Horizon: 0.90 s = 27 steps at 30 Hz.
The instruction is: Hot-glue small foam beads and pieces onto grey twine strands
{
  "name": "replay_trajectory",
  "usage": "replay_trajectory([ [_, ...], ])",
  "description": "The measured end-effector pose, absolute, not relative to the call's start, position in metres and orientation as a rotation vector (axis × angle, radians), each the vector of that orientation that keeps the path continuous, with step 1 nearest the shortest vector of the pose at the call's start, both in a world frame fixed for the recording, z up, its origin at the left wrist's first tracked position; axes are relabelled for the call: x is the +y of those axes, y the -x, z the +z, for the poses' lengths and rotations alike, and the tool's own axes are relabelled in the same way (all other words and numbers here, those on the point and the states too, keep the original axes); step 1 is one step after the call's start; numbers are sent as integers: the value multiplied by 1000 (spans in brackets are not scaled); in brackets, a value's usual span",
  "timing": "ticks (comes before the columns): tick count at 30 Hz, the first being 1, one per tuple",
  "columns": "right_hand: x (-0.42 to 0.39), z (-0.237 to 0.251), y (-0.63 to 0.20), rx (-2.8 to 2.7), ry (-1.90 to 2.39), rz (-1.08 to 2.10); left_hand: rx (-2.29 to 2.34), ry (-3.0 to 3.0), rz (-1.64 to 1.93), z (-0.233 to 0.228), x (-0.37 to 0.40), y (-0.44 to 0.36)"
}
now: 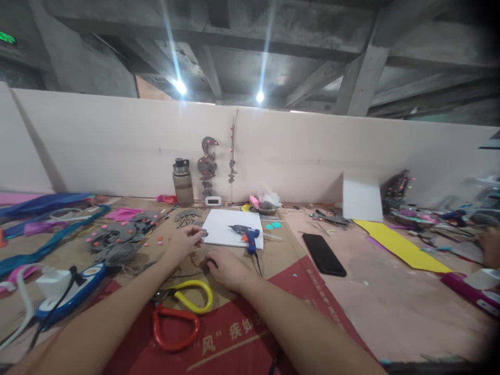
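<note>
Left hand (183,242) fingers pinch a small grey piece (204,233) at the white board (226,225) edge (right hand (226,268) curled, grip unclear)

Looks like a craft workshop in some bare concrete building: raw ceiling beams (250,47) overhead, a plain partition wall (97,146), and a long table (390,307) littered with a glue gun (247,234), scissors (182,307), foam scraps (117,234) and yellow sheet (402,247).
</note>
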State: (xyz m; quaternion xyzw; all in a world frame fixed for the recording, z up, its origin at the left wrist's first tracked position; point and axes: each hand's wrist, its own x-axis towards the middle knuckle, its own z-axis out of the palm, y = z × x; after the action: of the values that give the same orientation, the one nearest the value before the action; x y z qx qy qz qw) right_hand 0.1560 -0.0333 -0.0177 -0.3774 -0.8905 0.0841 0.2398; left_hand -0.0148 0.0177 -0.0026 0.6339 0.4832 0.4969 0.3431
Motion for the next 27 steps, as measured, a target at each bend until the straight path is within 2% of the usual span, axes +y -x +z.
replay_trajectory([
  [8,-40,-10,-153,-2435,1059,217,1169,-1558,1330,2,11,9],
  [20,-53,9,-153,-2506,1042,-25,985,-1458,1453,20,6,10],
  [27,-50,6,-159,-2367,1057,82,912,-1239,1470,25,14,1],
])
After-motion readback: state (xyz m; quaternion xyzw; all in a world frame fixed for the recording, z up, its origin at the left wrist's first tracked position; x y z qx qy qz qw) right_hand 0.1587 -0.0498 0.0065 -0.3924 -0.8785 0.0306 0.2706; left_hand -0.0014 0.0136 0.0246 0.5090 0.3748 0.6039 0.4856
